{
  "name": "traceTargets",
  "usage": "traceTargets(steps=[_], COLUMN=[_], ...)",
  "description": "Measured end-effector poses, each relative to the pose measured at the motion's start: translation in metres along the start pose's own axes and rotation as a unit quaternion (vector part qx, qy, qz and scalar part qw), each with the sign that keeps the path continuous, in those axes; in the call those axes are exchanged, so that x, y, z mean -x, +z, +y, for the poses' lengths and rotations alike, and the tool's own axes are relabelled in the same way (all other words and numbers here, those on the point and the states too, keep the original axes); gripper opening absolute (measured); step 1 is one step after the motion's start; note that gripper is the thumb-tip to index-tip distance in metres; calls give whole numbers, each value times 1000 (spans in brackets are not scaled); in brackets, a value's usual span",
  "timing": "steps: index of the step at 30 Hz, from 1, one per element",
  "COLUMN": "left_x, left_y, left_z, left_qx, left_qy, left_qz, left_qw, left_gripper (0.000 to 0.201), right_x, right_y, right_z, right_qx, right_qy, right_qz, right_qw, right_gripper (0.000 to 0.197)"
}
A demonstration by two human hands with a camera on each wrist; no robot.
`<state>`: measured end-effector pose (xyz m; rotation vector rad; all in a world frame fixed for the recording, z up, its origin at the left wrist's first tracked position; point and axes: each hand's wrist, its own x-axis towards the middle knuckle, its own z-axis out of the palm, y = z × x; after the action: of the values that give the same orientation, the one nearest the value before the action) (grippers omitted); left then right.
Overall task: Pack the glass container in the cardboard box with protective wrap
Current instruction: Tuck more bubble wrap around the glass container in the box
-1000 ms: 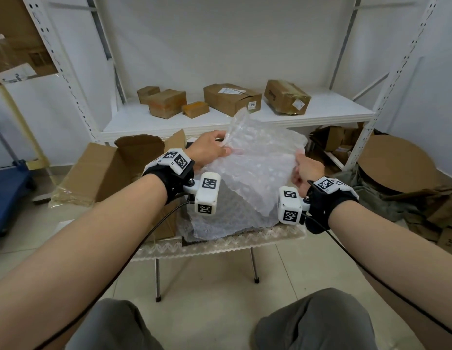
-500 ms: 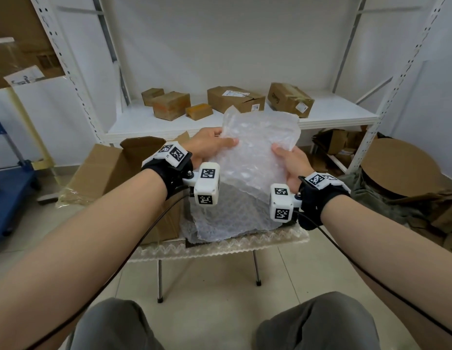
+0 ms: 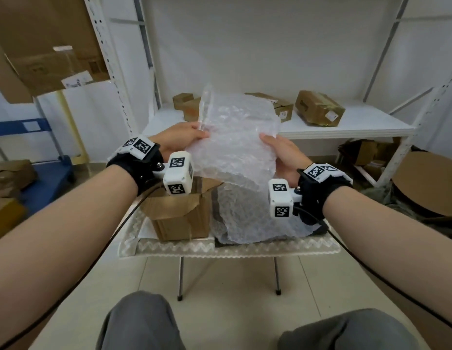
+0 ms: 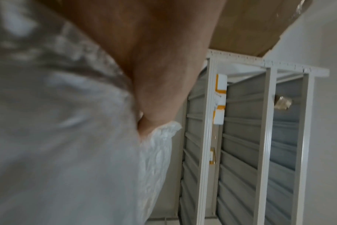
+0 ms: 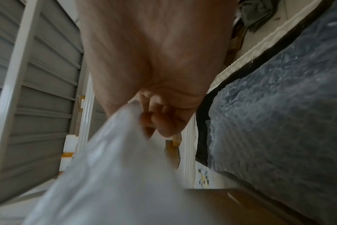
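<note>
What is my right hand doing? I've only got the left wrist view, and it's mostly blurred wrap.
Observer: The right hand grips the opposite edge of the bubble wrap, holding it up together with the left hand.
Operator: Where's the cardboard box?
Observer: The cardboard box stands open on the small table, just below the left hand.
Operator: Anything else on that table?
Observer: More loose wrap lies on the table beside the box, under the right hand.
</note>
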<state>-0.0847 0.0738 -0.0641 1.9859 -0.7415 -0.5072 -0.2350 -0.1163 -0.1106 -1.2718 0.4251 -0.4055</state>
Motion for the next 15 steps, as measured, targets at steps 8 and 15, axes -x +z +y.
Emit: traceTargets(steps=[8,15], left_x=[25,33], left_y=[-54,-76], left_z=[-38,-64], left_qx=[67,62], left_qy=[-43,-59], left_qz=[68,91], left_qw=[994,992], left_gripper=[20,21], right_x=[-11,-54], right_y=[74,106], right_z=[3,16], right_qx=[59,213], right_qy=[2,8], right_qz=[-13,-4], right_qw=[998,977], right_gripper=[29,93])
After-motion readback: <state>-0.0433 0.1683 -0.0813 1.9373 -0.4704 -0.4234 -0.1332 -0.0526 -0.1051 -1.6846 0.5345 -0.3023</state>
